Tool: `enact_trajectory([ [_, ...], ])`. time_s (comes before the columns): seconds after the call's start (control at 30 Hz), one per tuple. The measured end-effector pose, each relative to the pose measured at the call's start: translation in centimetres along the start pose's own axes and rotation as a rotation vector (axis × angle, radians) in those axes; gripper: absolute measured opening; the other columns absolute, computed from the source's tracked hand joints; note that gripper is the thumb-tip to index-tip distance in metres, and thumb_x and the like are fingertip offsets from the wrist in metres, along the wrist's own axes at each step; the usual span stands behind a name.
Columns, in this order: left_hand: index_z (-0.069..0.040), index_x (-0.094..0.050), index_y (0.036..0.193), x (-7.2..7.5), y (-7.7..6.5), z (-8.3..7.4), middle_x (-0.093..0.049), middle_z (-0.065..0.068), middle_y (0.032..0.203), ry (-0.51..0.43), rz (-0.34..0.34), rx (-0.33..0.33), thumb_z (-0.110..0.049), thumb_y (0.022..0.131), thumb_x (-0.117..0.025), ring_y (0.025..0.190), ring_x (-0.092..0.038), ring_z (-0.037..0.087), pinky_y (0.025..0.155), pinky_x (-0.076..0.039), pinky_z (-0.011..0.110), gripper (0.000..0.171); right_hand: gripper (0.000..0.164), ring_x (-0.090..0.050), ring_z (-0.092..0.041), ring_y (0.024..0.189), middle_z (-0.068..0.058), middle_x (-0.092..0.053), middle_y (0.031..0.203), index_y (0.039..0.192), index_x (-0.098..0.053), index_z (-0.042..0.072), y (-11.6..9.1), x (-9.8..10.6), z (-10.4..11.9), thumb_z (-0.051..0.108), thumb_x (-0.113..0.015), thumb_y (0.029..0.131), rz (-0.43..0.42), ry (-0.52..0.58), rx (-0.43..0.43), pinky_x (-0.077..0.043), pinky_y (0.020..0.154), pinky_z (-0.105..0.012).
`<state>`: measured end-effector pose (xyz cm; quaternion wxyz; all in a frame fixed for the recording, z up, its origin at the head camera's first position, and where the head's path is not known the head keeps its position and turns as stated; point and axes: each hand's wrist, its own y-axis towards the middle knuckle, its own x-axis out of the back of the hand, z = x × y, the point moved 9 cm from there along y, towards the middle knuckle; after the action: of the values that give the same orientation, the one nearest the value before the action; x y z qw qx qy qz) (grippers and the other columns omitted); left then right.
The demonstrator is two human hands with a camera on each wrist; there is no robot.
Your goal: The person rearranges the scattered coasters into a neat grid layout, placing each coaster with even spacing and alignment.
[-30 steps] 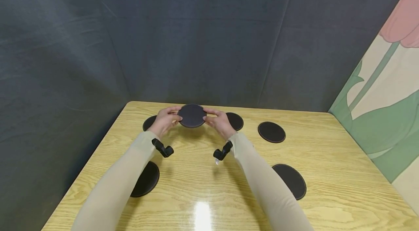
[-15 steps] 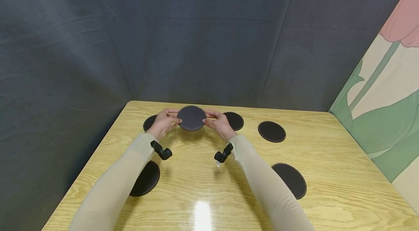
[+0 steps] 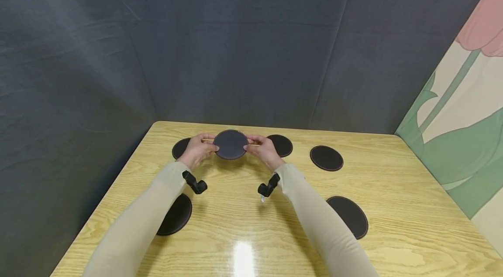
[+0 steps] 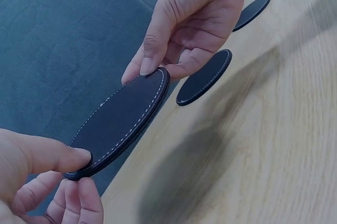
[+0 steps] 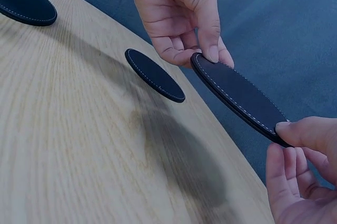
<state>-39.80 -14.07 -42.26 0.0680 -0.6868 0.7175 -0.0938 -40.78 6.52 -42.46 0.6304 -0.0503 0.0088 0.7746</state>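
Observation:
A round black coaster (image 3: 230,144) with pale stitching round its rim is held up above the far part of the table. My left hand (image 3: 198,149) pinches its left edge, thumb on the upper face and fingers beneath. On the opposite edge my right hand (image 3: 264,150) pinches it the same way. Both wrist views show the coaster (image 4: 121,119) tilted and clear of the wood, its shadow falling on the table. Behind the left hand lies a partly covered coaster (image 3: 180,148); another coaster (image 3: 280,145) lies just beyond the right hand.
On the wooden table (image 3: 235,207) lie more black coasters: one coaster (image 3: 326,158) at the right, a nearer coaster (image 3: 348,216) partly behind the right sleeve, and one coaster (image 3: 175,216) beside the left sleeve. A dark curtain (image 3: 235,50) hangs behind the far edge.
Both hands have come slightly down and nearer with the coaster, whose upper face now shows a little more. The coasters on the table have stayed put.

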Motion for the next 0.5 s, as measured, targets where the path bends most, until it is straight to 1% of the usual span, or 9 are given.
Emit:
enact_trajectory([
  [0.1,-0.002,-0.047,0.137,0.0,0.1,0.5,-0.049,0.010,0.113,0.032,-0.007,0.002,0.005,0.086,-0.066,0.083,-0.057,0.012,0.098,-0.047,0.043,0.055,0.044,-0.062,-0.014,0.091,-0.012,-0.057,0.108,0.129,-0.058,-0.001,0.1,0.2,-0.4,-0.006,-0.067,0.086,-0.014,-0.027,-0.007,-0.055,0.089,-0.028],
  [0.23,-0.003,-0.048,0.137,0.1,0.1,1.0,-0.050,0.011,0.114,0.063,-0.014,0.013,0.003,0.087,-0.067,0.080,-0.057,0.012,0.092,-0.050,0.039,0.054,0.045,-0.060,-0.013,0.091,-0.012,-0.056,0.111,0.131,-0.058,0.000,0.4,0.3,-1.2,-0.008,-0.065,0.087,-0.039,-0.050,-0.051,-0.053,0.094,-0.032],
  [0.33,-0.002,-0.048,0.137,0.2,0.2,1.3,-0.049,0.012,0.114,0.064,-0.018,0.014,0.004,0.086,-0.067,0.080,-0.057,0.012,0.087,-0.052,0.035,0.054,0.045,-0.059,-0.011,0.089,-0.012,-0.055,0.111,0.131,-0.058,-0.001,0.5,0.3,-1.5,-0.007,-0.065,0.087,-0.047,-0.079,-0.067,-0.053,0.096,-0.036],
  [0.5,-0.001,-0.050,0.135,0.1,0.4,1.5,-0.050,0.015,0.118,0.088,-0.041,0.015,0.006,0.086,-0.067,0.079,-0.058,0.012,0.091,-0.053,0.037,0.053,0.045,-0.061,-0.011,0.085,-0.016,-0.056,0.114,0.132,-0.057,-0.001,0.2,0.2,-1.3,-0.006,-0.065,0.087,-0.038,-0.134,-0.076,-0.051,0.097,-0.043],
])
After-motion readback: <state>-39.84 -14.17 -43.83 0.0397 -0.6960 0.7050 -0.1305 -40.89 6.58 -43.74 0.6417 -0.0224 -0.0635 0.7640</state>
